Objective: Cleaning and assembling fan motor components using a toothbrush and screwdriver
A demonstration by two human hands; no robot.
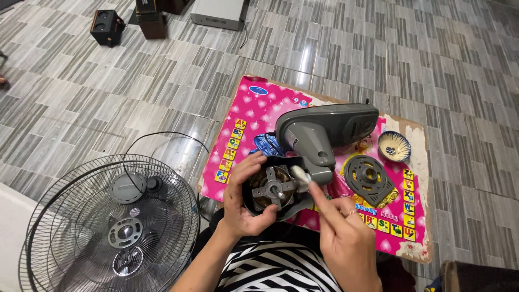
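Observation:
My left hand [241, 197] grips the side of an open fan motor [272, 190], its copper windings and metal shaft facing up. The motor joins a grey fan body and base [324, 130] lying on a pink mat [254, 108]. My right hand [338, 227] holds a small brush with pale bristles [299, 175] against the motor's right edge.
A round grey motor cover [367, 178] and a small bowl [394, 146] lie on the mat's right part. Wire fan guards [108, 227] with a black cord sit on the tiled floor at left. Black boxes [107, 27] and a grey device [216, 13] stand far back.

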